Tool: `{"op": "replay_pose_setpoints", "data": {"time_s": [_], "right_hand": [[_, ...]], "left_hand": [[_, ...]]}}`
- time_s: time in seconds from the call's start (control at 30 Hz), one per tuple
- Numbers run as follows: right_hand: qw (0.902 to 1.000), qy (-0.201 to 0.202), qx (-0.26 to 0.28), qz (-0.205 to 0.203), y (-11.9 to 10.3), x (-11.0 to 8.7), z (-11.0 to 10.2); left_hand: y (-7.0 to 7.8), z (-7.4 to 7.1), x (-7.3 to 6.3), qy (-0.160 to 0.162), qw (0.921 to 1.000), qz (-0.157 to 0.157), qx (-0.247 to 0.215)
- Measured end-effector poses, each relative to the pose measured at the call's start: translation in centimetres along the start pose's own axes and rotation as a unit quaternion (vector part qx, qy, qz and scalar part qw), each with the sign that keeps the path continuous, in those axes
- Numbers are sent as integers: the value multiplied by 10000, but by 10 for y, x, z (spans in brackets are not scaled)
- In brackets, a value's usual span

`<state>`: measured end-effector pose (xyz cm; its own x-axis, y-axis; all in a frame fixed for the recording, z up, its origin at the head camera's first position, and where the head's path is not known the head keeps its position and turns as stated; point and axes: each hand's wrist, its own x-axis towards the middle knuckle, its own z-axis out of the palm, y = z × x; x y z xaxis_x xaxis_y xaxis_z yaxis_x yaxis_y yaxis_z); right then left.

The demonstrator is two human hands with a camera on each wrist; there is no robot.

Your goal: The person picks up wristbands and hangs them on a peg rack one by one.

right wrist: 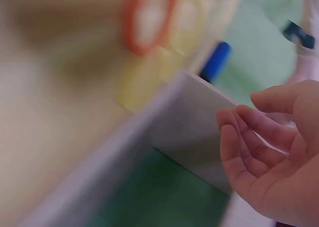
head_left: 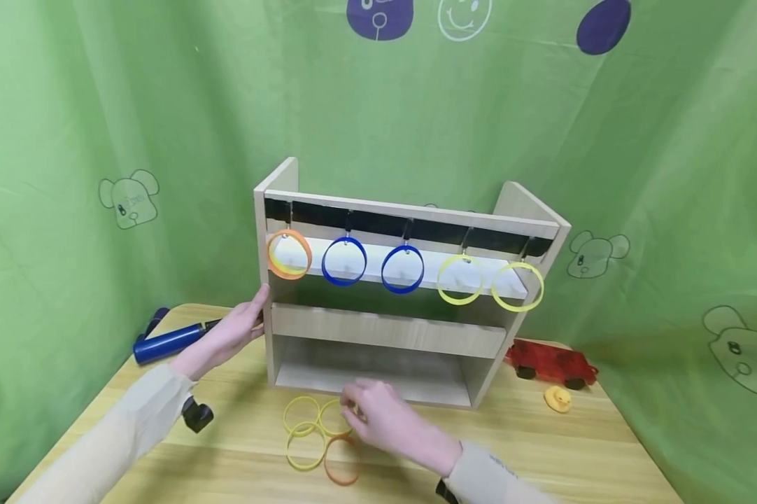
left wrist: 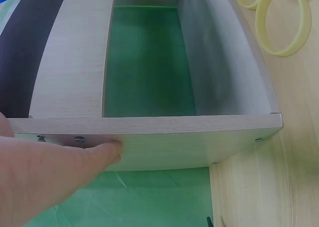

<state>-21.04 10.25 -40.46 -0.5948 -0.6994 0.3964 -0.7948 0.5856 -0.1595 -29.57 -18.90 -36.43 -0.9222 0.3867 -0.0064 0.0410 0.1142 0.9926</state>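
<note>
A light wooden rack (head_left: 387, 327) stands on the table, with rings hung from hooks on its black strip (head_left: 378, 222). From left to right hang an orange ring (head_left: 288, 276) together with a yellow one, two blue rings (head_left: 344, 282) and two yellow rings. My left hand (head_left: 230, 334) touches the rack's left side panel; in the left wrist view, fingers (left wrist: 107, 152) lie along its outer face. My right hand (head_left: 387, 420), fingers loosely bent, is over the tabletop rings: three yellow rings (head_left: 305, 468) and an orange ring (head_left: 343, 483). The right wrist view shows nothing in its fingers.
Behind the left forearm lies a blue cylindrical object (head_left: 167, 343). At the right are a red toy vehicle (head_left: 551, 362) with black wheels and a small yellow duck (head_left: 557, 399). A green curtain (head_left: 183, 126) hangs around the wooden table (head_left: 542, 455).
</note>
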Motion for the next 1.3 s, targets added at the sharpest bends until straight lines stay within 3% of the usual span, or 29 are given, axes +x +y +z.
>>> {"op": "replay_pose_setpoints", "data": {"time_s": [0.1,0.3,0.53,0.77,0.9,1.03,1.3], "right_hand": [[9987,-393,93,303,5,-16,20],[9928,-979,-127,675,9,-33,41],[9914,-1011,-184,805,10,-37,47],[9936,-896,-157,668,11,-37,47],[9966,-660,3,492,12,-35,40],[9998,-144,45,134,11,-28,27],[9982,466,-258,-291,5,-1,-30]], "left_hand": [[-1,0,0,3,10000,21,7],[0,1,-1,24,10000,-25,-16],[1,1,0,32,10000,1,-30],[0,1,-1,24,10000,0,-35],[0,1,-1,20,10000,-10,-20],[-1,1,-1,42,10000,-23,1],[-1,1,0,27,10000,-72,10]]}}
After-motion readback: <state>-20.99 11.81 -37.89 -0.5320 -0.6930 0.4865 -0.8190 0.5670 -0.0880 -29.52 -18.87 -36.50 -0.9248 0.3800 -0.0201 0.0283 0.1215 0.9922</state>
